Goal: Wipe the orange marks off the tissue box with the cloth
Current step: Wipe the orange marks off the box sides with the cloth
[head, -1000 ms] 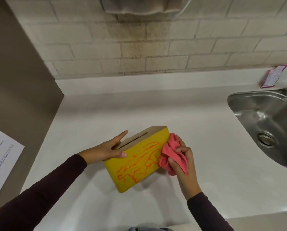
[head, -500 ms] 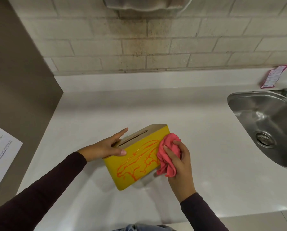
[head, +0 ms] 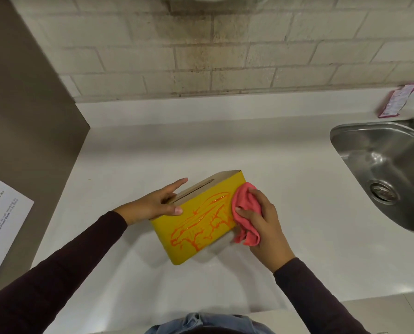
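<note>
With the tissue box [head: 191, 247] steadied by the flat left hand [head: 157, 203], the cloth [head: 244, 208] clutched in the right hand [head: 265, 224] is to be rubbed leftward across the orange marks [head: 201, 220].

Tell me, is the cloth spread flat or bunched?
Bunched: the cloth sits crumpled in folds under the right hand, against the tissue box.
</note>
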Motion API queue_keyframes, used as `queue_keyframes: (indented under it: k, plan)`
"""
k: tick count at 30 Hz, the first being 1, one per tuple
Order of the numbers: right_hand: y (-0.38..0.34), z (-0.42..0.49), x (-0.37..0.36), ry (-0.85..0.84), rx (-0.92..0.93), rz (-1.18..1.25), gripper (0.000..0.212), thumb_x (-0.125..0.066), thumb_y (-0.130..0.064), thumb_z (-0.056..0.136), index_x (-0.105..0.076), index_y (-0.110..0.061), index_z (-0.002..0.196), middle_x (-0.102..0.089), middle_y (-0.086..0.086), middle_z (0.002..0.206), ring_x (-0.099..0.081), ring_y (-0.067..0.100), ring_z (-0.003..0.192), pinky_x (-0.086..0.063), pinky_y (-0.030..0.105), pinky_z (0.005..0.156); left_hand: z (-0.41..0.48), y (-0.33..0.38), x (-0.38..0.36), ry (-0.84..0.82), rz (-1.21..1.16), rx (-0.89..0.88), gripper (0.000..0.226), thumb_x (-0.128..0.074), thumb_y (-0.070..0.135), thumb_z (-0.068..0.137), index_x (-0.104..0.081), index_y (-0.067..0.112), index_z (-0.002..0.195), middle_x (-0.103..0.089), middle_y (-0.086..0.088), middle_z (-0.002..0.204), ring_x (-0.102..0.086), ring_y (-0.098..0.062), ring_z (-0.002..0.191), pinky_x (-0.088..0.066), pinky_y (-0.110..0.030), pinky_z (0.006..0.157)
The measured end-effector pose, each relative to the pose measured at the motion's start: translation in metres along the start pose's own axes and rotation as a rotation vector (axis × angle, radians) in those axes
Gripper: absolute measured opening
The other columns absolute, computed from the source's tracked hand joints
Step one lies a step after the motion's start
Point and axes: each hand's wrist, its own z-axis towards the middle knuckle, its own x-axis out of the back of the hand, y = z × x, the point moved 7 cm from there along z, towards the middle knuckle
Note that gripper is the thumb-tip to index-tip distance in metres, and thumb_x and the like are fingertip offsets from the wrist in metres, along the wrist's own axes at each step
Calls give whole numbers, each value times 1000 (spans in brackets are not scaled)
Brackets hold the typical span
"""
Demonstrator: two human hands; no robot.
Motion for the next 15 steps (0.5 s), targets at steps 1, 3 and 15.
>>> queue_keyframes:
  k: [1, 3, 15]
  plan:
    - [3, 2, 5, 10, -7, 16, 59, -66, -32, 78, -44, -41, 131, -37, -3, 146, -46, 25, 125, -49, 49, 92, 0, 0, 0, -6, 2, -5, 74, -63, 40, 69, -20, 59, 127, -37, -6, 145, -32, -19, 137, -35, -33, 109]
    - [9, 11, 13, 76, -106, 129, 47, -78, -21, 74, -61, -20, 118, -42, 15, 140, -49, 35, 117, -47, 53, 88, 0, 0, 0, -6, 5, -7, 78, -64, 43, 67, -19, 59, 128, -33, -7, 149, -27, -20, 142, -33, -37, 112]
    - [3, 7, 12, 74, 10, 113, 48, -75, -30, 71, -53, -22, 114, -46, -2, 129, -46, 26, 105, -29, 20, 100, -3, -4, 2, 45, -9, 66, 97, -65, 41, 68, -8, 41, 147, -23, -16, 155, -20, -23, 146, -28, -36, 113]
